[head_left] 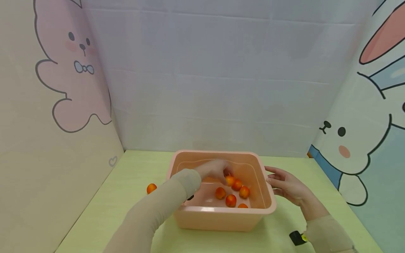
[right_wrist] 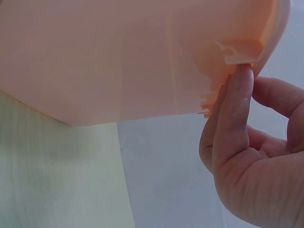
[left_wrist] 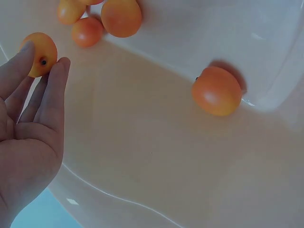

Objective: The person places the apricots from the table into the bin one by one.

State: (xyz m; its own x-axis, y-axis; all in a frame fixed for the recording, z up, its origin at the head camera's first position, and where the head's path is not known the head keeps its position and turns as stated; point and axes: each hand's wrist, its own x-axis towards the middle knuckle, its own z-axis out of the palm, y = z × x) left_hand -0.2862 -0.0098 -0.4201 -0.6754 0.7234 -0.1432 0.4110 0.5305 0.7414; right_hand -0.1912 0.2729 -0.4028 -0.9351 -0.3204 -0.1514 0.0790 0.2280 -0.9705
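Note:
A pink plastic bin (head_left: 218,220) stands on the table, with several small, shiny orange-red fruits (head_left: 231,201) on its floor. My left hand (head_left: 218,170) reaches inside it and pinches one of these fruits (left_wrist: 42,49) between thumb and fingers, its dark stem spot showing in the left wrist view. Other fruits (left_wrist: 122,18) lie beyond those fingertips, and a single fruit (left_wrist: 217,91) rests apart by the bin's inner wall. On the bin's right side, my right hand (head_left: 288,185) grips the rim, fingers (right_wrist: 235,104) hooked up beneath the lip.
One more orange fruit (head_left: 152,188) sits on the pale green table (head_left: 95,218), left of the bin. A white sheet (head_left: 218,88) closes off the back, and panels with cartoon animals stand at both sides. A small black device (head_left: 297,238) is at the right wrist.

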